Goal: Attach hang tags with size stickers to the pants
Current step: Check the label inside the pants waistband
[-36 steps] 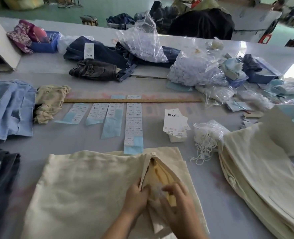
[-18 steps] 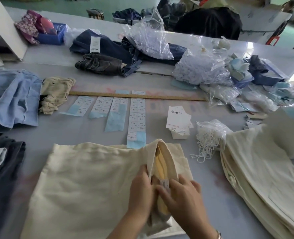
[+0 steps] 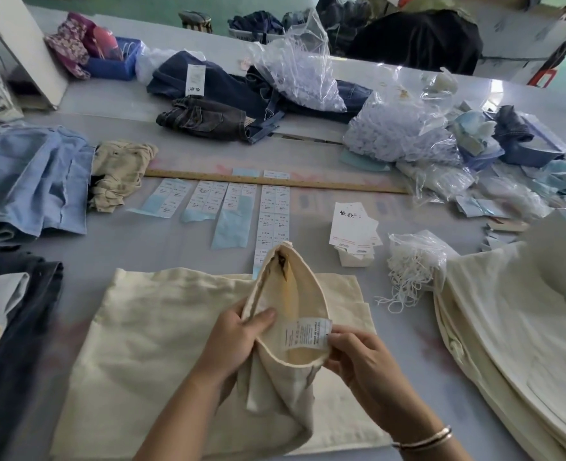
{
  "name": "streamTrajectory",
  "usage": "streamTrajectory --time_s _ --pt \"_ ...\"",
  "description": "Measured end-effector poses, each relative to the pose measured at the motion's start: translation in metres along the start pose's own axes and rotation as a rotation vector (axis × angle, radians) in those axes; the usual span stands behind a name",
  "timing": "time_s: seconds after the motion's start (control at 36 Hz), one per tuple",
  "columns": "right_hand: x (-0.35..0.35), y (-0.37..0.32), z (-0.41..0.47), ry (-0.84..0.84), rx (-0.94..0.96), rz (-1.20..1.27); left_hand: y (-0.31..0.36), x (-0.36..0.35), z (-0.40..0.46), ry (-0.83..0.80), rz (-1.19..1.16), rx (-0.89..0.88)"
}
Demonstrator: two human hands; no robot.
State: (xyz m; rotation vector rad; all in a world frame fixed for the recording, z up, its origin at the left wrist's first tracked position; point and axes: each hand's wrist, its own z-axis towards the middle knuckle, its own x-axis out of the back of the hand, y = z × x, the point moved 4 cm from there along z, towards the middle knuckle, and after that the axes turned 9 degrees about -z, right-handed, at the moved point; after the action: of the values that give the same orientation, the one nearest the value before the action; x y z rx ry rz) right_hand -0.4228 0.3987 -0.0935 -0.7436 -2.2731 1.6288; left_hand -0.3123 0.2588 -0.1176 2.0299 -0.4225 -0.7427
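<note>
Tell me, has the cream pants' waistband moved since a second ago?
Yes. The waistband has been lifted and opened, its top now overlapping the long sticker strip, exposing the care label.

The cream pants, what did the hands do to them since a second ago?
Both hands lifted the waistband of the cream pants and spread it open. The right hand took hold of the white care label and pulled it into view; the left hand still holds the waistband. The sticker strips, hang tags and strings stayed put.
</note>
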Motion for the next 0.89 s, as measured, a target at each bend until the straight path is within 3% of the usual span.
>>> streamTrajectory --time_s 0.14,0.36,0.44,0.53,0.67,0.75,0.83,0.89 --pt "-0.009 0.001 0.004 -0.071 -0.004 0.021 0.001 0.005 -0.003 -0.037 -0.191 0.108" --pt "-0.009 0.004 0.009 -0.081 -0.020 0.033 0.002 0.006 0.000 -0.021 -0.215 0.112" --pt "0.004 0.007 0.012 -0.020 -0.041 0.046 -0.002 -0.001 0.003 -0.073 -0.195 0.108" --pt "0.038 0.015 0.018 0.150 -0.107 0.061 -0.016 -0.024 0.006 -0.198 -0.139 0.137" --pt "0.121 0.052 0.016 0.373 -0.396 -0.161 -0.069 -0.070 0.011 -0.537 0.336 0.287" --pt "0.159 0.070 0.015 0.444 -0.546 -0.315 -0.087 -0.075 0.032 -0.534 0.634 0.199" --pt "0.181 0.055 0.034 0.609 -0.399 -0.614 -0.094 -0.064 0.068 -0.427 1.136 -0.057" --pt "0.174 0.029 0.057 0.626 -0.227 -0.862 -0.099 -0.052 0.090 -0.371 1.352 -0.088"
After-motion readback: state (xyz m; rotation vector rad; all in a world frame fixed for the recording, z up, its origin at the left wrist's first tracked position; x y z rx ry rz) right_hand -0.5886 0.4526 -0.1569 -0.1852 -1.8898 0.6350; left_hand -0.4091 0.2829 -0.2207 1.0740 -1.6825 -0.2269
